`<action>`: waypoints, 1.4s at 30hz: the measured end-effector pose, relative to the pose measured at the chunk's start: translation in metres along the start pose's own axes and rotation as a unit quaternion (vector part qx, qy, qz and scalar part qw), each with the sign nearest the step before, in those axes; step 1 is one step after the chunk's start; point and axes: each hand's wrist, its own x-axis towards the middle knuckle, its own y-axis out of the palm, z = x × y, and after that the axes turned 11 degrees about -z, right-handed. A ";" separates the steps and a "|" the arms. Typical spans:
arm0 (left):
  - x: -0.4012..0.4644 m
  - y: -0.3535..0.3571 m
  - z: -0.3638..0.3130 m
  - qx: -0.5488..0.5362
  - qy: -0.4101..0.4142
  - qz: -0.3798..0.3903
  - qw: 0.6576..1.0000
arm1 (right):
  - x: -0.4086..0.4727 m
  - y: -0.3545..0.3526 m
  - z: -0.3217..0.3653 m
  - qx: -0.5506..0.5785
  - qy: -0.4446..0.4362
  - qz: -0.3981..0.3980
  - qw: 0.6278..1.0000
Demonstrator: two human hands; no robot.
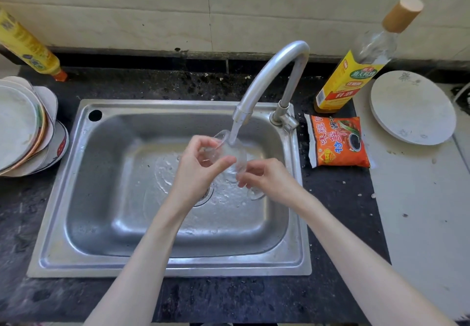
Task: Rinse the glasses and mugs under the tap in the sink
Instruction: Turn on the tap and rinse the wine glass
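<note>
A clear stemmed glass (232, 151) is tilted under the running tap (269, 76), above the steel sink (101, 173). Water falls from the spout onto the bowl of the glass. My left hand (201, 165) grips the bowl, thumb across its front and fingers curled over its rim. My right hand (267, 178) pinches the stem low down, and the round foot of the glass (255, 194) shows just below its fingers. Water spreads over the sink floor around the drain (206, 196), which my left wrist partly hides.
A stack of plates (23, 127) leans on the dark counter at the left, with a yellow bottle (28, 46) behind it. Right of the tap stand a tall bottle (361, 63) and an orange packet (338, 142). A white plate (412, 107) lies on the pale surface at far right.
</note>
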 end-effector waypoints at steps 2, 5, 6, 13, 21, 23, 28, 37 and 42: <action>-0.005 -0.001 0.001 -0.014 0.043 0.011 0.999 | -0.003 0.006 -0.005 0.042 0.023 -0.012 0.999; -0.009 -0.003 0.004 0.009 0.063 0.043 0.997 | -0.005 0.014 -0.010 0.047 0.044 -0.034 0.997; -0.010 -0.003 0.004 0.027 0.063 0.052 0.996 | -0.005 0.016 -0.009 0.055 0.050 -0.042 0.996; -0.001 -0.010 0.009 -0.011 -0.072 0.024 0.997 | -0.003 0.009 -0.002 -0.028 0.009 -0.028 0.999; -0.009 -0.020 0.035 -0.117 -0.198 0.076 0.970 | -0.003 -0.019 0.025 -0.329 -0.143 -0.099 0.928; -0.009 -0.021 0.036 -0.117 -0.199 0.080 0.970 | -0.001 -0.023 0.031 -0.369 -0.184 -0.115 0.904; -0.008 -0.024 0.034 -0.102 -0.184 0.079 0.974 | 0.002 -0.023 0.034 -0.406 -0.228 -0.152 0.872; -0.010 -0.016 0.034 -0.105 -0.154 0.037 0.982 | -0.012 0.010 0.009 -0.118 -0.035 -0.070 0.990; -0.010 -0.011 0.032 -0.076 -0.148 0.023 0.986 | -0.010 0.019 0.000 -0.094 -0.002 -0.055 0.994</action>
